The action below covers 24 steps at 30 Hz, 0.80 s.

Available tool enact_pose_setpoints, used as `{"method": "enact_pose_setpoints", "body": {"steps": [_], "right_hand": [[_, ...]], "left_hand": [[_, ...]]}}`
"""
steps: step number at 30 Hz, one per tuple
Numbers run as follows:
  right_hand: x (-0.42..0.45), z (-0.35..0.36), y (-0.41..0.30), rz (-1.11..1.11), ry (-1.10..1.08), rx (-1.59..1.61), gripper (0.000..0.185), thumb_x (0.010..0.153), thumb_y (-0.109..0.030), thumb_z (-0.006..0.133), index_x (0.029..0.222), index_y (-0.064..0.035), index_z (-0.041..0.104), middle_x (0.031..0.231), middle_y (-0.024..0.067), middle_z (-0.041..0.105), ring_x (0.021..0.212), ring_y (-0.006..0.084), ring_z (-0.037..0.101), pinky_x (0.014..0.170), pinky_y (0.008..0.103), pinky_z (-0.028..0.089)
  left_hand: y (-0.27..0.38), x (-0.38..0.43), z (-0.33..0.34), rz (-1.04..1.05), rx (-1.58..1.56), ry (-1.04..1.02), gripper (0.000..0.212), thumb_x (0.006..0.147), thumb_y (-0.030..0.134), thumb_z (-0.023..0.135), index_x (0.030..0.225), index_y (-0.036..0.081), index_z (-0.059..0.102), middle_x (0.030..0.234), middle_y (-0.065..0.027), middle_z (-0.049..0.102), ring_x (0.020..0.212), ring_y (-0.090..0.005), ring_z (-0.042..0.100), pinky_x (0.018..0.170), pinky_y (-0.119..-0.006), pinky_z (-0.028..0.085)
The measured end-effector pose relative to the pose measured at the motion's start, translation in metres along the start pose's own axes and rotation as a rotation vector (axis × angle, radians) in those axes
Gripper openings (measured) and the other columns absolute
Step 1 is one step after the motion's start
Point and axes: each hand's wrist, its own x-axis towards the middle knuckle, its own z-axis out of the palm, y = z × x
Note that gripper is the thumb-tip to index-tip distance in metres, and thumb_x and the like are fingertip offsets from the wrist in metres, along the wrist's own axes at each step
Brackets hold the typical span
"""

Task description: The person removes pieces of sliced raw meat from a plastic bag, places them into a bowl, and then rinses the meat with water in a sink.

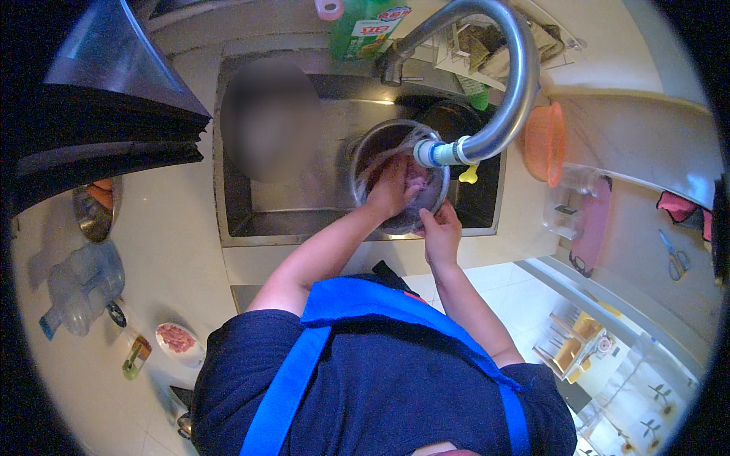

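A round metal pot (443, 196) stands in the stainless steel sink (285, 199), under the end of the curved metal faucet (527, 74). My left hand (393, 185) reaches down inside the pot, fingers partly hidden; pinkish material seems to be near them, but what it is and whether the hand grips it are unclear. My right hand (443, 228) holds the pot's near right rim between thumb and fingers. Clear streaks, either water or thin plastic film, cross the pot's upper part. The faucet's pale blue and white nozzle (442, 153) hangs over the pot's right side.
Behind the sink stands a green bottle (362, 34). To the right are an orange plastic basket (544, 142), a pink cutting board (592, 228) and scissors (676, 259). On the left counter are a metal bowl (94, 219), a large clear plastic bottle (85, 285) and a plate of raw meat (177, 340).
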Motion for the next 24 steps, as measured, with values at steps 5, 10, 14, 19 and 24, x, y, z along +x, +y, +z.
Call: {"method": "enact_pose_setpoints", "body": {"steps": [5,10,14,19,24], "right_hand": [[0.001,-0.002,-0.005,0.073,0.058,0.163,0.017,0.081,0.000,0.056,0.098,-0.0032,0.055,0.086,0.0049,0.061,0.070,0.0105,0.059,0.057,0.0250,0.054],[0.002,-0.008,-0.022,0.223,0.027,0.137,0.006,0.081,-0.003,0.058,0.088,-0.0027,0.056,0.078,0.0046,0.060,0.062,0.0100,0.057,0.051,0.0221,0.052],[0.001,-0.009,-0.014,0.238,0.023,0.144,0.005,0.081,-0.003,0.058,0.086,-0.0025,0.057,0.077,0.0043,0.059,0.059,0.0098,0.056,0.048,0.0214,0.051],[-0.006,-0.003,-0.025,0.298,0.026,0.250,0.009,0.080,-0.004,0.058,0.088,-0.0007,0.057,0.079,0.0068,0.059,0.060,0.0123,0.057,0.047,0.0227,0.052],[-0.006,-0.003,-0.022,0.366,0.027,0.229,0.012,0.077,-0.004,0.058,0.088,0.0007,0.057,0.079,0.0080,0.058,0.063,0.0161,0.059,0.048,0.0265,0.054]], "left_hand": [[0.038,-0.008,-0.020,-0.037,0.487,-0.055,0.063,0.080,0.033,0.058,0.132,0.007,0.034,0.131,-0.0196,0.040,0.117,-0.0382,0.040,0.100,-0.041,0.032],[0.060,-0.015,-0.051,-0.110,0.441,-0.155,0.043,0.076,0.021,0.057,0.117,0.009,0.050,0.121,-0.0164,0.048,0.111,-0.0358,0.045,0.094,-0.041,0.039],[0.028,-0.033,-0.052,0.044,0.350,0.196,0.033,0.075,0.011,0.055,0.108,0.007,0.057,0.110,-0.0159,0.055,0.104,-0.0354,0.050,0.089,-0.043,0.042],[0.001,-0.037,-0.071,0.158,0.408,0.443,0.030,0.074,0.005,0.052,0.103,0.008,0.060,0.102,-0.0167,0.056,0.095,-0.0356,0.052,0.082,-0.043,0.043],[0.004,-0.049,-0.099,-0.090,0.425,0.419,0.030,0.075,0.005,0.054,0.103,0.011,0.062,0.096,-0.0157,0.056,0.088,-0.0346,0.053,0.079,-0.040,0.044]]}}
